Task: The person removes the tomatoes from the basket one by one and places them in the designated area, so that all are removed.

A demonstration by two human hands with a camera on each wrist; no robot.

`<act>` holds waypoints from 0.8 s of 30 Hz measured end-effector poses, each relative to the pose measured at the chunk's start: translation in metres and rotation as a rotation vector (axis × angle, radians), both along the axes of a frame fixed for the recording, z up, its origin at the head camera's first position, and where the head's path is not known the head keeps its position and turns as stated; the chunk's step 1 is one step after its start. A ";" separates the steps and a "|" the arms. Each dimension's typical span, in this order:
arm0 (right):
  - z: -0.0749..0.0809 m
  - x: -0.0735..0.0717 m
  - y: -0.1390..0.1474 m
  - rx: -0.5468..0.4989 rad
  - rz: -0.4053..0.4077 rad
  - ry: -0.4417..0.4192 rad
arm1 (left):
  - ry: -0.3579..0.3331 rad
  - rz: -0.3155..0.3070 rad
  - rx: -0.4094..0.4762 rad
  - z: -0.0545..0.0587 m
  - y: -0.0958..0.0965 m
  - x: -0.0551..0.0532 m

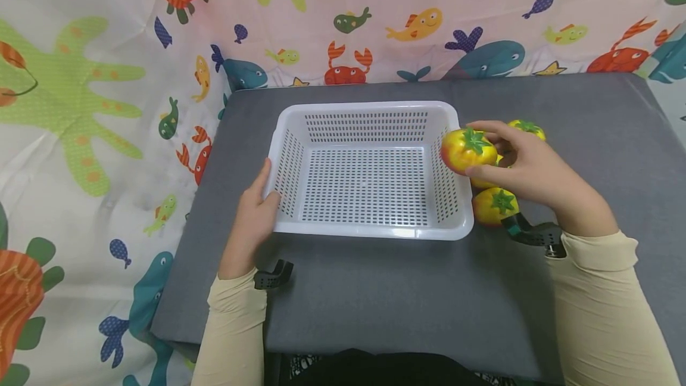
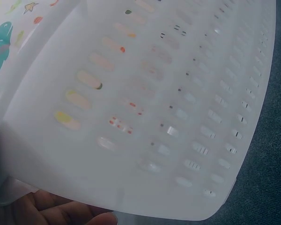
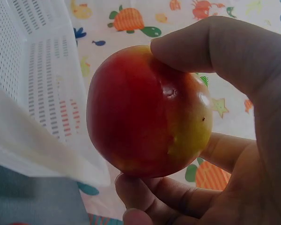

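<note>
A white plastic basket [image 1: 364, 192] with slotted walls stands on the grey table, nothing inside it. My left hand [image 1: 253, 219] grips its left rim near the front corner; in the left wrist view the fingers [image 2: 61, 208] curl under the edge. Over the basket's right rim, my right hand [image 1: 536, 165] holds a yellow-red round fruit [image 1: 465, 151] with a green star-shaped top, between thumb and fingers. The right wrist view shows the fruit's red, glossy side [image 3: 136, 112]. Below and behind that hand lie more such fruits, one in front [image 1: 495, 205], another farther back [image 1: 527, 128], and one partly hidden.
Grey cloth covers the table [image 1: 375, 296]. A sea-animal printed curtain [image 1: 300, 22] hangs behind it and along the left side. Black camera mounts sit on the left wrist [image 1: 273, 274] and the right wrist [image 1: 536, 234].
</note>
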State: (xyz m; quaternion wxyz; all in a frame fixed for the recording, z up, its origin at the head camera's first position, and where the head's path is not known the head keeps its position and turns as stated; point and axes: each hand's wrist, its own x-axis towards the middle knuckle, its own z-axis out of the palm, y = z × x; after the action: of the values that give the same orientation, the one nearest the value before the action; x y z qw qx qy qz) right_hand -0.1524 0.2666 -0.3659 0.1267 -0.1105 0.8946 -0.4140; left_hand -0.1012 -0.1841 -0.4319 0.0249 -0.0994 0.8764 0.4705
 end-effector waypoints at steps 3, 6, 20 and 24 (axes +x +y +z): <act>-0.002 0.003 0.009 0.018 -0.023 0.003 | 0.004 -0.003 -0.001 0.000 0.000 0.000; -0.005 0.005 0.017 0.038 -0.041 -0.003 | 0.003 -0.004 -0.001 0.000 0.000 0.000; -0.018 0.020 0.053 0.099 -0.136 -0.048 | -0.016 -0.001 -0.002 0.002 0.000 0.001; -0.024 0.026 0.061 0.099 -0.172 -0.033 | -0.017 -0.005 -0.003 0.002 0.000 0.000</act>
State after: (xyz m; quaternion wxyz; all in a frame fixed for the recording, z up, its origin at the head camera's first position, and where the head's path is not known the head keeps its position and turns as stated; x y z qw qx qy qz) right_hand -0.1267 0.3277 -0.3894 0.1109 -0.0200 0.9179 -0.3804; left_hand -0.1007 -0.1838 -0.4299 0.0335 -0.1013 0.8771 0.4683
